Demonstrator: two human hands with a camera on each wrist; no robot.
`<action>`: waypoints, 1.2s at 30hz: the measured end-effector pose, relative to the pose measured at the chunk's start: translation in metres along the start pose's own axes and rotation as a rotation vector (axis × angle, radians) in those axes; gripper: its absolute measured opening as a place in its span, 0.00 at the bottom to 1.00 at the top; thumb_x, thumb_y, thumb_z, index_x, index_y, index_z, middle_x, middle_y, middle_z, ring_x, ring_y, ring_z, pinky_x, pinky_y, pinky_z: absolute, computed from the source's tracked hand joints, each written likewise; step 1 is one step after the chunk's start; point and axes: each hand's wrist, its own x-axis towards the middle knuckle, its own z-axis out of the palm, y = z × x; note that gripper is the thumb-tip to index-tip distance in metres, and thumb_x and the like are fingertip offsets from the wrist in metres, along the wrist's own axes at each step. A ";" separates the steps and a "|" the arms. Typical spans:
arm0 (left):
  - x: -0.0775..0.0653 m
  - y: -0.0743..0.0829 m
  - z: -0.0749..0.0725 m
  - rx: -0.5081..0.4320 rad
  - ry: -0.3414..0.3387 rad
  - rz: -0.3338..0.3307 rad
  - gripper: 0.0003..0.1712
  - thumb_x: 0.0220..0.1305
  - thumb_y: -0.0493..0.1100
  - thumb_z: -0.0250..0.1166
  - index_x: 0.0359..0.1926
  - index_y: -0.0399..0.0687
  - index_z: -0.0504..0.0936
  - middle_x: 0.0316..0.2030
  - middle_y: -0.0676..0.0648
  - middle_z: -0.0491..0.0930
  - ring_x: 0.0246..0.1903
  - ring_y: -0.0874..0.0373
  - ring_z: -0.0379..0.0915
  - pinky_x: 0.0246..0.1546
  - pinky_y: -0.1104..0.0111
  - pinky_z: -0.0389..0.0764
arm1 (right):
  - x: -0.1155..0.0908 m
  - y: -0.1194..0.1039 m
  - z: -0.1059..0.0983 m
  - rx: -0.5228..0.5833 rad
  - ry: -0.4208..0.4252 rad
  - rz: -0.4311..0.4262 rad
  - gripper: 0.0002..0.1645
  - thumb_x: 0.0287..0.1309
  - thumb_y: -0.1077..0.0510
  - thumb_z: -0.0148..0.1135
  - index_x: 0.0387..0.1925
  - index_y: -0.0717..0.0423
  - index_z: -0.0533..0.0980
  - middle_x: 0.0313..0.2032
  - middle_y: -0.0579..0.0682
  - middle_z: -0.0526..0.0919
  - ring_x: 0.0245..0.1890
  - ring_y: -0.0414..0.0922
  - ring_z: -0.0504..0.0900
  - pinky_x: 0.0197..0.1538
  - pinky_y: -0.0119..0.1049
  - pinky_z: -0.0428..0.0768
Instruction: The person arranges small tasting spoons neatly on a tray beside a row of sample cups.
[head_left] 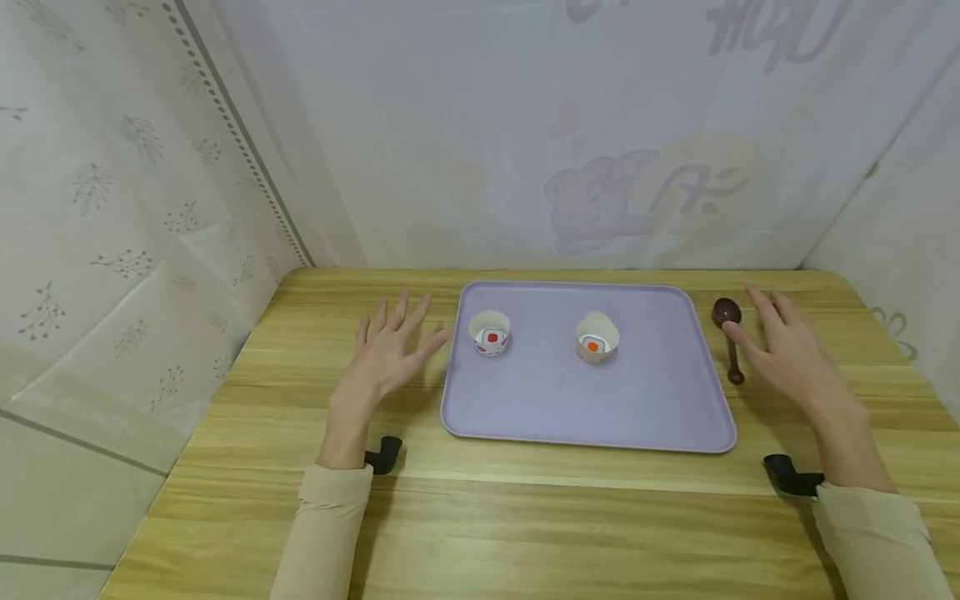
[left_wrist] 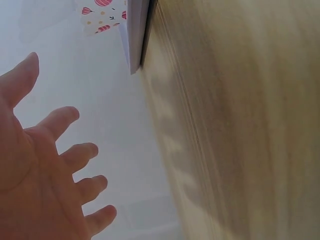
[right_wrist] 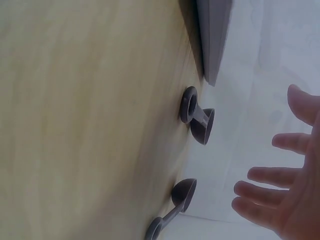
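My left hand (head_left: 381, 358) hovers over the table left of a lilac tray (head_left: 517, 408), fingers spread and holding nothing. My right hand (head_left: 798, 358) is held to the right of the tray, also with its fingers apart and nothing in it. Close by its thumb lies a dark brown measuring spoon (head_left: 733, 354) with a round bowl and a ring at the handle's end. The right wrist view shows a second dark spoon (right_wrist: 184, 192), hidden by that hand in the head view. On the tray stand two small paper cups, one with a red-centred piece (head_left: 492, 337), the other with an orange-centred piece (head_left: 594, 344).
The tray's raised rim (head_left: 585, 443) faces the front of the wooden table (head_left: 525, 533). Pale printed cloth (head_left: 450, 167) hangs behind and at both sides. A black wrist mount (head_left: 385, 456) juts from the left sleeve, another (head_left: 787, 477) from the right.
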 end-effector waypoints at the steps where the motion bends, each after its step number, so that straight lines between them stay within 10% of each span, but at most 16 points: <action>1: 0.000 0.000 0.000 -0.002 -0.006 -0.002 0.45 0.71 0.75 0.41 0.81 0.65 0.44 0.80 0.45 0.33 0.77 0.40 0.22 0.73 0.42 0.25 | 0.000 0.001 0.000 0.001 0.002 0.000 0.45 0.78 0.43 0.46 0.79 0.62 0.42 0.72 0.80 0.44 0.70 0.80 0.45 0.68 0.76 0.45; 36: 0.004 -0.005 0.011 -0.022 -0.126 0.027 0.43 0.76 0.69 0.43 0.82 0.60 0.44 0.80 0.40 0.38 0.76 0.33 0.26 0.72 0.37 0.33 | 0.002 0.010 -0.004 -0.023 -0.173 0.060 0.45 0.78 0.44 0.46 0.73 0.79 0.47 0.58 0.87 0.64 0.56 0.81 0.66 0.55 0.77 0.65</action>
